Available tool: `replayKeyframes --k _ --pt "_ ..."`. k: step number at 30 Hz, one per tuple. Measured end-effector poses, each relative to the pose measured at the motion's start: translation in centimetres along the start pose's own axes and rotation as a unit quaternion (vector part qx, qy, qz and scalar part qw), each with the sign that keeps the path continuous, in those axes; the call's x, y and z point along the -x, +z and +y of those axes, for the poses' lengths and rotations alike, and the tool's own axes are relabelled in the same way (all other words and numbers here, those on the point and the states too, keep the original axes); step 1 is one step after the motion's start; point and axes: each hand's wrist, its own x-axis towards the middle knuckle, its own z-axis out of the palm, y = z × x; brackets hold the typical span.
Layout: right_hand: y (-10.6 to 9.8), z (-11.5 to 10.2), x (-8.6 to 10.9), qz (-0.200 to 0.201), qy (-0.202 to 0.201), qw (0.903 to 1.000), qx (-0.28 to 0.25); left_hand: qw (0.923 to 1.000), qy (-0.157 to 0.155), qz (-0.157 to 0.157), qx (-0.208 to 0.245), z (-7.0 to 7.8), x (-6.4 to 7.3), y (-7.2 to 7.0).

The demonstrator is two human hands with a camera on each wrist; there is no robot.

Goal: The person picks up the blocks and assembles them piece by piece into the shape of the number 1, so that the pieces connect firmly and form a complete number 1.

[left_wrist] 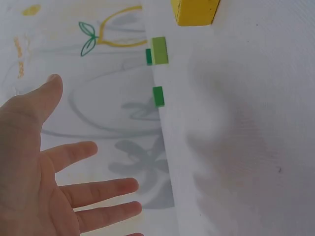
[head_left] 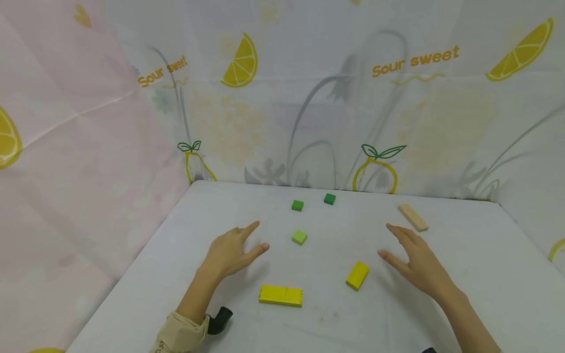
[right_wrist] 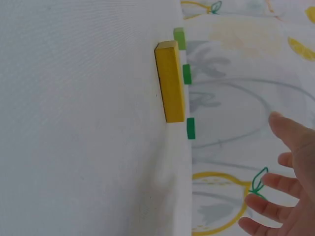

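My left hand (head_left: 227,252) hovers over the left part of the white table, fingers spread and holding nothing. A light green block (head_left: 299,238) lies to the right of its fingertips, and a long yellow block (head_left: 280,295) lies nearer the front. On the other side my right hand (head_left: 417,262) is held above the table with its fingers extended and nothing in them. Left of that hand sits a shorter yellow block (head_left: 357,275). Just beyond its fingers is a plain wooden block (head_left: 413,217). In the left wrist view the palm and spread fingers (left_wrist: 106,189) show bare.
Two darker green blocks, one green (head_left: 297,205) and one deep green (head_left: 329,199), lie toward the back of the table (head_left: 326,328). A printed cloth (head_left: 300,117) with lemons hangs behind and along the left side. A black strap piece (head_left: 219,321) sticks out by the left sleeve.
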Motion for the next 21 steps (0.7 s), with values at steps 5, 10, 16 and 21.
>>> replayKeyframes --k 5,10,16,21 --pt "0.2 -0.2 0.0 -0.003 -0.009 0.9999 0.007 0.9998 -0.002 -0.016 0.010 0.0 0.2 0.2" --pt "0.5 -0.1 0.0 -0.009 -0.011 0.9998 0.011 0.9984 0.003 -0.044 0.034 -0.1 0.5 0.4" --pt "0.8 0.1 0.0 -0.014 -0.016 0.9997 0.012 0.9947 0.010 -0.074 0.070 -0.1 0.9 0.7" --pt "1.0 0.2 0.0 -0.008 -0.024 0.9996 0.012 0.9908 0.035 -0.090 0.095 -0.1 0.8 1.1"
